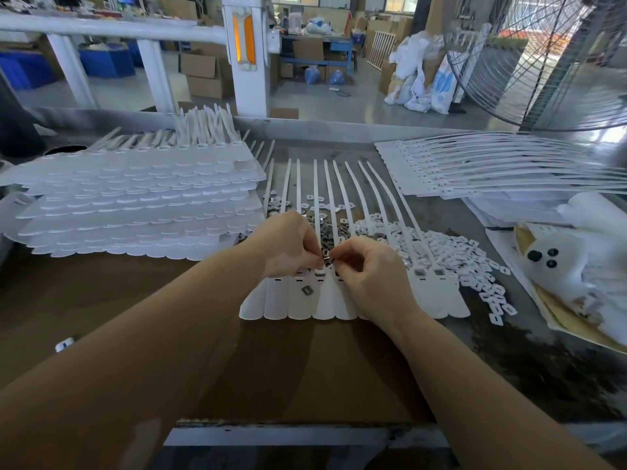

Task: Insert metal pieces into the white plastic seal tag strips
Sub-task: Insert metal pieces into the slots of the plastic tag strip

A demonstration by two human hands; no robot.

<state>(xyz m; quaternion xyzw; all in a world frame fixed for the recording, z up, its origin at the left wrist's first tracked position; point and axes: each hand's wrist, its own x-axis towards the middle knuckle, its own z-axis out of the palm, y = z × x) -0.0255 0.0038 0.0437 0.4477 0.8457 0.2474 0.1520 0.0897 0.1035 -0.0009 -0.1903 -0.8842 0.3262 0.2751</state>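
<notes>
A joined row of white seal tag strips [298, 305] lies flat in front of me, tails fanning away. My left hand [288, 247] and my right hand [368, 269] meet over the tag heads, fingertips pinching a small metal piece [326, 255] between them. One loose metal piece [307, 291] lies on a tag body. Two tag heads at the right [429, 273] show dark metal inserts. A heap of metal pieces [325, 228] sits just beyond my fingers, among the tails.
Tall stacks of tag strip sheets [135, 198] fill the left of the bench. More sheets [492, 171] lie at the back right. A pile of small white plastic caps [458, 259] spreads right of my hands. Bags and paper [576, 266] sit far right. A fan [543, 62] stands behind.
</notes>
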